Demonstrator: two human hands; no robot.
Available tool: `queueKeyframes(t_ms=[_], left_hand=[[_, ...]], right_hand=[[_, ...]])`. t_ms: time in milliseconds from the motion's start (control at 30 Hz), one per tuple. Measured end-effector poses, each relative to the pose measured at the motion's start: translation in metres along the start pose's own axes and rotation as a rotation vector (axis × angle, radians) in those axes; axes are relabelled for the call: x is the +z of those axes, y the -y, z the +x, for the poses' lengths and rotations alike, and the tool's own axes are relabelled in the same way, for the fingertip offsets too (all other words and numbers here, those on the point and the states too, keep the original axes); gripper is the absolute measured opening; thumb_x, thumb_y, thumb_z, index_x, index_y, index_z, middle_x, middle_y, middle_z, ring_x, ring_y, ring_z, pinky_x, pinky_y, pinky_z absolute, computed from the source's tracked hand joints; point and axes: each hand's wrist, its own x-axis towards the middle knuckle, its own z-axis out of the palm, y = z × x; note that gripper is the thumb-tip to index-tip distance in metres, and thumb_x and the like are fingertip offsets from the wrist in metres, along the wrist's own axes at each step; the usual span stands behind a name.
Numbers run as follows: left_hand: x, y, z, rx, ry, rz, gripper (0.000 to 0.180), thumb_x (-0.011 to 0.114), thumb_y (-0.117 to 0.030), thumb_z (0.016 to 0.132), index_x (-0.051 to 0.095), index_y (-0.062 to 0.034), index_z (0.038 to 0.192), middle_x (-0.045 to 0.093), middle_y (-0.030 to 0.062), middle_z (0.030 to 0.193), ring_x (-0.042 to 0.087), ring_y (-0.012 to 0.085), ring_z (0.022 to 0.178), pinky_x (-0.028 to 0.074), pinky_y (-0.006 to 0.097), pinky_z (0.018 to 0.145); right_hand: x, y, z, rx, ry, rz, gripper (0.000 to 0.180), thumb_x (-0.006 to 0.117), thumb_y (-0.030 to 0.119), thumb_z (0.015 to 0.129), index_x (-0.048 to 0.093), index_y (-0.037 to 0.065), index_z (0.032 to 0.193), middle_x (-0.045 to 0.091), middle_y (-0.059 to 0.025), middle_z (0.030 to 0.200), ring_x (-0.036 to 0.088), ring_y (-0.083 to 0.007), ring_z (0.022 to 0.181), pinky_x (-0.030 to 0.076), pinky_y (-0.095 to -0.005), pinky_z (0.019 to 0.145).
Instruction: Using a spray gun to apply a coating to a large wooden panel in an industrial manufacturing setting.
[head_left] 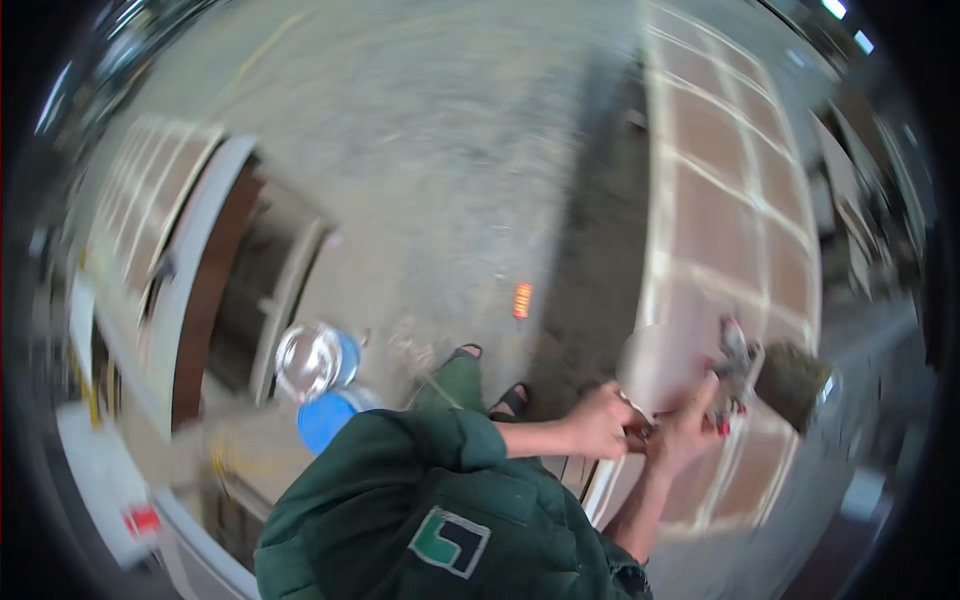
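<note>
Both of my hands are over the near end of a long panel (pixel 720 210) with brown rectangles between whitish strips. My left hand (pixel 598 422) is closed at the panel's left edge, beside a small curved, shiny piece (pixel 636 408). What its fingers grip is hard to make out. My right hand (pixel 684 432) is just to the right, its fingers smeared by motion. Its fingertips reach a metallic tool with red parts (pixel 738 365), but I cannot tell whether they hold it. A pale, blurred patch (pixel 665 365) lies above my hands.
A brownish block (pixel 795 387) sits on the panel's right edge. To my left stand a blue-sided bucket (pixel 346 357), a blue round lid or container (pixel 330 418) and a stack of boards (pixel 205 290). An orange-red object (pixel 522 300) is on the floor ahead.
</note>
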Motion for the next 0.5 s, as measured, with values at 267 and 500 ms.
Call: queueKeyframes(t_ms=[267,500], left_hand=[[-0.020,-0.016,-0.018,-0.552,0.285,-0.969,0.027,0.056,-0.030,0.109,0.060,-0.0031,0.106,0.055,-0.0002,0.074,0.055,0.0061,0.064,0.042,0.027,0.057],[0.008,-0.028,-0.015,-0.701,0.025,-1.104,0.026,0.061,-0.039,0.105,0.066,-0.0134,0.104,0.038,-0.0079,0.074,0.031,0.0039,0.058,0.022,0.024,0.050]], right_hand=[[-0.004,-0.033,0.010,0.055,0.134,0.412,0.036,0.061,0.036,0.109,0.060,0.004,0.125,0.071,-0.0058,0.114,0.052,-0.0076,0.052,0.038,-0.0222,0.042],[-0.020,-0.021,0.022,0.196,0.173,0.473,0.051,0.053,0.052,0.110,0.059,0.005,0.130,0.071,-0.0045,0.113,0.059,-0.0112,0.056,0.047,-0.0273,0.039]])
